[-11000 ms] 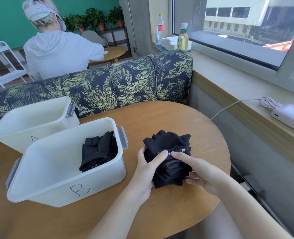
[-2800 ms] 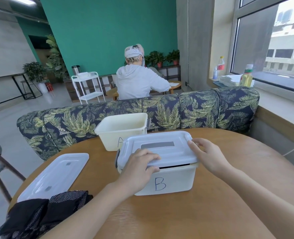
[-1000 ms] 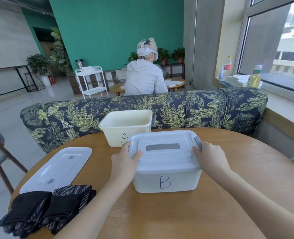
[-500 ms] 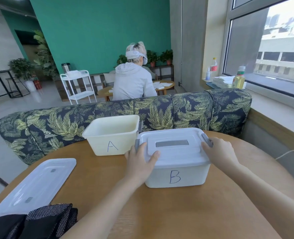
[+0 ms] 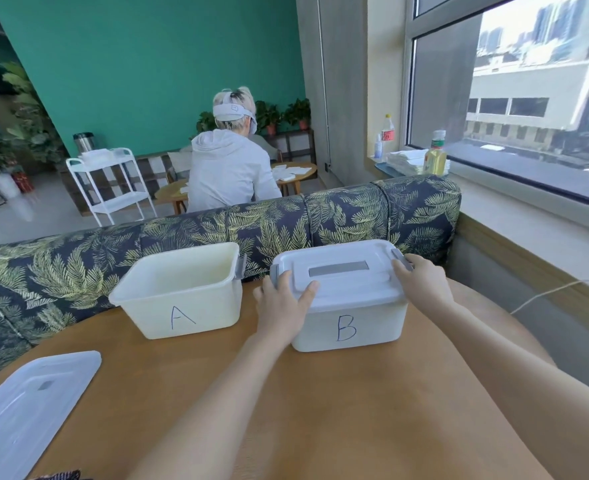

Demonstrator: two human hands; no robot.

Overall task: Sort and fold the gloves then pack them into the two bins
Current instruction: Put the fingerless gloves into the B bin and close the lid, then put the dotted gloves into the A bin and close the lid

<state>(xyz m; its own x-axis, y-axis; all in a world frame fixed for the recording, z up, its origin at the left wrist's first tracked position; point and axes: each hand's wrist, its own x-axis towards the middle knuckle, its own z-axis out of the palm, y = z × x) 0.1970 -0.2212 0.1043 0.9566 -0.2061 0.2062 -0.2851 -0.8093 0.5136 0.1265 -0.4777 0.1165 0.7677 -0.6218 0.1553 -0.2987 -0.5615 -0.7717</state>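
Two bins: bin A (image 5: 179,296) lidless, bin B (image 5: 346,327) lidded.

Two white plastic bins sit side by side at the far edge of a round wooden table (image 5: 320,410). The bin marked A (image 5: 182,292), on the left, is open, its cream interior showing no contents from this angle. The bin marked B (image 5: 348,327), on the right, wears a pale lid (image 5: 341,275) with a grey handle strip and grey side latches. A second, loose lid (image 5: 26,407) lies flat near the table's left edge, well apart from both bins. A sliver of dark, speckled glove (image 5: 59,475) shows at the bottom edge.
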